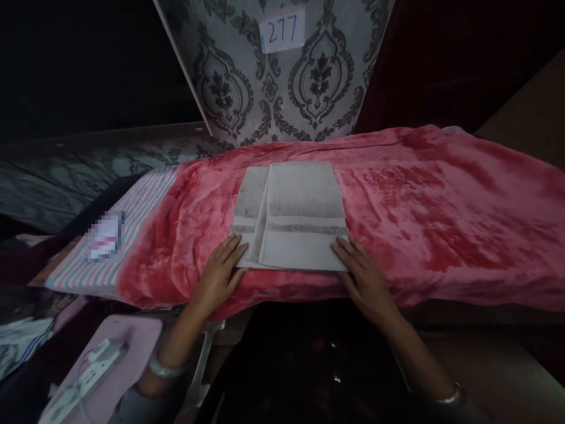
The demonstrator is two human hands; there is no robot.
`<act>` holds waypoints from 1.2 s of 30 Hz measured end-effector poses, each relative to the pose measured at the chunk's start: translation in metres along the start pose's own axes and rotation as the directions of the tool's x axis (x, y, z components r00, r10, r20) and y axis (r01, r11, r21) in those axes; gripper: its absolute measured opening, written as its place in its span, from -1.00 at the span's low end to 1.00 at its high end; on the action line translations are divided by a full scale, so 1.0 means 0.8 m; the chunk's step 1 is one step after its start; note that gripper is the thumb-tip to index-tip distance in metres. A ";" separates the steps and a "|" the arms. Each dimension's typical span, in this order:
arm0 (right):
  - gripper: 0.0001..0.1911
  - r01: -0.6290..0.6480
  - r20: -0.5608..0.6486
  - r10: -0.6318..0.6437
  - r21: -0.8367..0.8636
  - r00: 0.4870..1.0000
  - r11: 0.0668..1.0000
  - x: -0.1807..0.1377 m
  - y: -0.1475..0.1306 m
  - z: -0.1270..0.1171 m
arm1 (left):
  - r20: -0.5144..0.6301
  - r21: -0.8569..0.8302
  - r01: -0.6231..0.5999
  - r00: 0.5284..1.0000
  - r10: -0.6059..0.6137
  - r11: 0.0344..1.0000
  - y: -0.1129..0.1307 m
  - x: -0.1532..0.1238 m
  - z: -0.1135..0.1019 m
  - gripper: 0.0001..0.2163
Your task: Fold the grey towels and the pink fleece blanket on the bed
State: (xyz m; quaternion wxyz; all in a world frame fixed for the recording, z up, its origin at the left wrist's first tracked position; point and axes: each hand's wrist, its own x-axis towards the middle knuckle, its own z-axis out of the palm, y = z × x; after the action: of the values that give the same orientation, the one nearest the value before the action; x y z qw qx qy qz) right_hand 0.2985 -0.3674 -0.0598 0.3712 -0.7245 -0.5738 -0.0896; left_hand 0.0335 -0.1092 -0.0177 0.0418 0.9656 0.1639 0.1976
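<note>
A folded grey-white towel (300, 212) lies flat on a red plush blanket (441, 206) that covers the table. My left hand (218, 274) rests palm down at the towel's near left corner, fingers stretched out and touching its edge. My right hand (364, 277) lies flat at the near right corner, fingers extended against the towel's side. Neither hand holds anything. A bangle shows on each wrist.
A striped cloth (141, 206) with a small blurred card on it lies left of the blanket. A patterned grey panel with a "277" label (282, 28) stands behind. A white power strip (83, 383) sits on a pink surface at lower left.
</note>
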 end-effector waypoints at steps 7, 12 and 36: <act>-0.50 -0.020 -0.052 0.022 0.045 0.998 0.999 0.001 0.000 0.002 | -0.103 -0.068 -0.004 0.995 -0.003 0.998 -0.016 -0.005 -0.011 -0.68; -0.58 -0.052 -0.083 0.059 0.081 0.995 0.995 0.003 0.000 0.001 | -0.182 -0.040 -0.040 0.983 0.032 0.998 -0.008 -0.001 -0.010 -0.73; -0.65 -0.074 -0.124 0.082 0.069 0.989 0.995 0.014 -0.003 -0.005 | -0.005 -0.083 0.028 1.000 -0.029 0.996 -0.005 0.002 -0.030 -0.77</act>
State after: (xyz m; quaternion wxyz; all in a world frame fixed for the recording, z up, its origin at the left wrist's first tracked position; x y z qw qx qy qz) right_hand 0.3014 -0.3613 -0.0494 0.4334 -0.7268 -0.5229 -0.1023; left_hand 0.0243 -0.1041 0.0043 0.0843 0.9600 0.1695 0.2064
